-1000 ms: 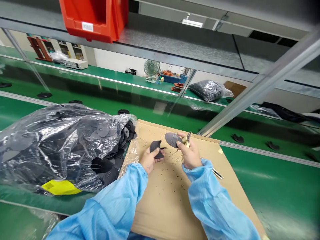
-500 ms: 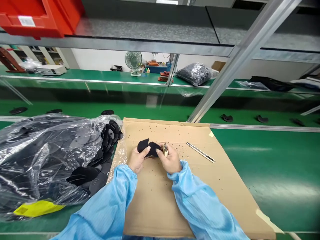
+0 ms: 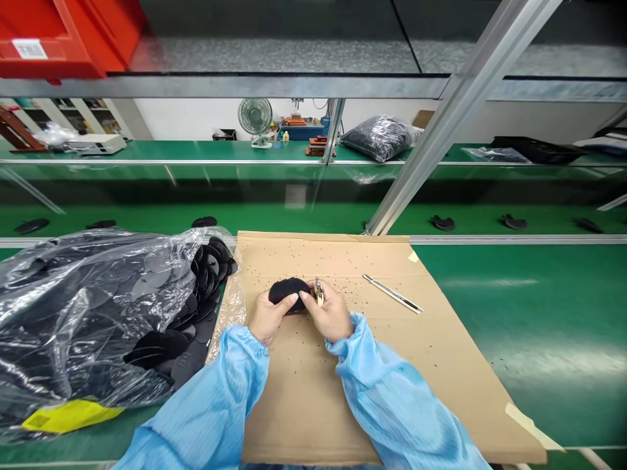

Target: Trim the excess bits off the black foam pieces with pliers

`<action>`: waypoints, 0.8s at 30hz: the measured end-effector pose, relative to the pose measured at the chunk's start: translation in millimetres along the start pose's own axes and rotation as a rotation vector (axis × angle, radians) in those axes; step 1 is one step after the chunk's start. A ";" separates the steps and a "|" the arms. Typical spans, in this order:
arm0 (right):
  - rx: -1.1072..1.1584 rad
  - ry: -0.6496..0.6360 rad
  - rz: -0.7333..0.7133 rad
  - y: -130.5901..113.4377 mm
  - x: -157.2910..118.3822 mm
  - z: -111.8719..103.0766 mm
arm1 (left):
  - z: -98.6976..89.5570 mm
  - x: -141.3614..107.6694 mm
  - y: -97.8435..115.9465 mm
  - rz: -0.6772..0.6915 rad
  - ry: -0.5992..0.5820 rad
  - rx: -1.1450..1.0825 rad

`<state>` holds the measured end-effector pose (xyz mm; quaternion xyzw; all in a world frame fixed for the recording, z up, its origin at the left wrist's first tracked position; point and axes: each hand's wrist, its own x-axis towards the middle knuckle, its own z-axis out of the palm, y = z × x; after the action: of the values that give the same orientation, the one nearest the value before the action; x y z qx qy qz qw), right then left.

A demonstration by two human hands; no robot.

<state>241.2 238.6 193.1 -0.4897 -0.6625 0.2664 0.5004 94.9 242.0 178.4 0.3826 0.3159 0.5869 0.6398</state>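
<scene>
A rounded black fabric-like pad is held above the cardboard sheet. My left hand is closed on its left side, thumb on top. At its right edge, my right hand pinches the same pad with thumb and fingers. That hand also keeps a small metal tool with pale handles, perhaps snips, tucked by the index finger; its lower part is hidden. Tiny black scraps lie scattered over the cardboard. A slim white-and-black stick-like tool rests to the right.
Left of the cardboard lies a clear plastic bag with many black rounded pieces spilling from its mouth. A slanted metal post rises behind the cardboard. Black pieces sit on the green strip beyond. A red bin hangs upper left.
The pad showed two lobes with a notch between; now it appears as one rounded shape, its parts brought together. Both hands stay closed on it. The view has shifted slightly.
</scene>
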 end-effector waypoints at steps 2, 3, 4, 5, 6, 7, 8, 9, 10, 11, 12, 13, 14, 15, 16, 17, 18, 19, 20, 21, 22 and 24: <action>0.025 -0.087 0.026 0.6 0.5 -1.2 | 0.0 -0.9 1.8 -0.012 0.002 -0.010; 0.046 -0.131 0.042 1.0 0.7 -1.8 | 0.1 -1.6 2.9 -0.025 -0.004 -0.021; 0.068 -0.163 0.058 1.4 0.8 -2.3 | 0.2 -2.5 4.1 -0.041 -0.015 -0.033; 0.092 -0.178 0.073 1.6 0.9 -2.7 | 0.3 -3.5 5.2 -0.059 -0.029 -0.044; 0.117 -0.182 0.083 1.5 0.8 -3.1 | 0.3 -4.4 6.2 -0.073 -0.041 -0.053; 0.143 -0.179 0.093 1.1 0.6 -3.3 | 0.2 -5.2 7.0 -0.085 -0.052 -0.057; 0.167 -0.171 0.102 0.4 0.4 -3.5 | -0.2 -5.8 7.8 -0.095 -0.064 -0.058; 0.190 -0.168 0.110 -0.5 0.2 -3.5 | -0.6 -6.0 8.4 -0.105 -0.077 -0.058; 0.213 -0.167 0.116 -1.4 0.0 -3.3 | -1.2 -5.9 8.9 -0.115 -0.090 -0.058; 0.238 -0.166 0.122 -2.2 -0.2 -3.0 | -1.9 -5.6 9.4 -0.121 -0.104 -0.058; 0.264 -0.165 0.130 -2.8 -0.3 -2.4 | -2.5 -5.2 9.7 -0.123 -0.117 -0.058; 0.290 -0.162 0.138 -3.2 -0.5 -1.7 | -2.9 -4.7 10.0 -0.123 -0.127 -0.057; 0.316 -0.157 0.144 -3.3 -0.7 -0.9 | -3.1 -4.4 10.1 -0.120 -0.130 -0.057; 0.336 -0.151 0.146 -3.1 -1.0 0.1 | -2.9 -4.1 10.0 -0.117 -0.127 -0.054; 0.341 -0.141 0.146 -2.8 -1.4 1.1 | -2.5 -4.1 9.9 -0.116 -0.122 -0.048; 0.327 -0.129 0.142 -2.4 -2.0 2.1 | -1.9 -4.2 9.6 -0.117 -0.114 -0.041; 0.298 -0.113 0.136 -2.1 -2.6 3.1 | -1.0 -4.3 9.2 -0.119 -0.106 -0.032; 0.264 -0.095 0.132 -1.8 -3.2 4.0 | -0.1 -4.5 8.8 -0.117 -0.095 -0.024; 0.230 -0.077 0.131 -1.6 -3.8 4.8 | 0.9 -4.7 8.4 -0.111 -0.084 -0.017; 0.206 -0.061 0.137 -1.3 -4.2 5.5 | 1.6 -4.7 8.1 -0.103 -0.072 -0.011; 0.197 -0.050 0.147 -1.0 -4.4 6.1 | 2.2 -4.7 7.8 -0.090 -0.058 -0.006; 0.208 -0.049 0.173 0.0 -4.4 6.6 | 2.7 -4.5 7.3 -0.064 -0.036 0.010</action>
<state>235.2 235.5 189.0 -0.4836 -0.5986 0.3877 0.5074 93.1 237.4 185.8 0.3860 0.3193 0.5576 0.6619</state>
